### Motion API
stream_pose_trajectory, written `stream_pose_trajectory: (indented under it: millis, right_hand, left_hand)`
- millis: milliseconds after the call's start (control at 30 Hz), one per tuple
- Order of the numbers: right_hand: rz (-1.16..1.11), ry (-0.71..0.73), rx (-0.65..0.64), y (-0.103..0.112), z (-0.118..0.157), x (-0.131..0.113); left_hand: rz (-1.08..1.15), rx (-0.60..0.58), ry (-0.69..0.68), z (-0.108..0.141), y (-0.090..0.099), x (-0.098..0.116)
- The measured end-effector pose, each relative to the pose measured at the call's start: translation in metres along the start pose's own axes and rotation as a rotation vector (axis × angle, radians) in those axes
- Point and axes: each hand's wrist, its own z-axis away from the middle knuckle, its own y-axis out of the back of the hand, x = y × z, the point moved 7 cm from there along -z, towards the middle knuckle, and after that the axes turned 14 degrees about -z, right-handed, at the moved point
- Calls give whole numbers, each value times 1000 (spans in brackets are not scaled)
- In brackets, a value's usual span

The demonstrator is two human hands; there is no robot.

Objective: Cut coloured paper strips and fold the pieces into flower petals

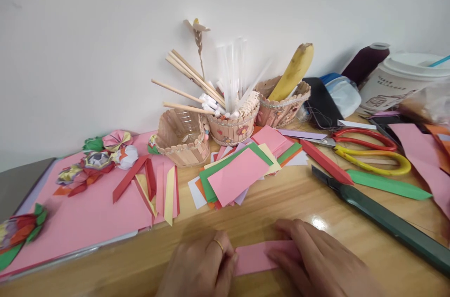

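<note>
A narrow pink paper strip (256, 258) lies on the wooden table at the bottom centre. My left hand (204, 264), with a ring on one finger, pinches the strip's left end. At the strip's right end my right hand (316, 259) holds it between the thumb below and the fingers above. Beyond the hands is a loose pile of coloured paper rectangles, a pink one (239, 175) on top.
Three small wooden baskets (186, 147) with sticks, tubes and a banana (293, 72) stand by the wall. Paper flowers (98, 160) are at left; scissors (372, 159), a green cutter (383, 219) and a white cup (397, 81) at right.
</note>
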Motion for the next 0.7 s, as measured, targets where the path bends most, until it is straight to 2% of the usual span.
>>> stream_pose_trajectory:
  millis: [233,333,400,500,600,700]
  right_hand:
    - [-35,-9,-36,-8,7,5]
    - [-55,-29,-44,-8,11,4]
    - [-78,-40,-50,-6,11,3]
    - [-78,-55,-13,-1,12,5]
    - [8,-73,59,6,19,14]
    - [118,-20,68,11,30,12]
  left_hand:
    - [-191,12,18,0,4,0]
    - [-187,95,67,-3,4,-1]
    - [-194,209,39,-5,4,3]
    - [-302,479,-212,-2,13,25]
    - [-527,373,-509,1,5,44]
    - [-586,356,-551,5,11,44]
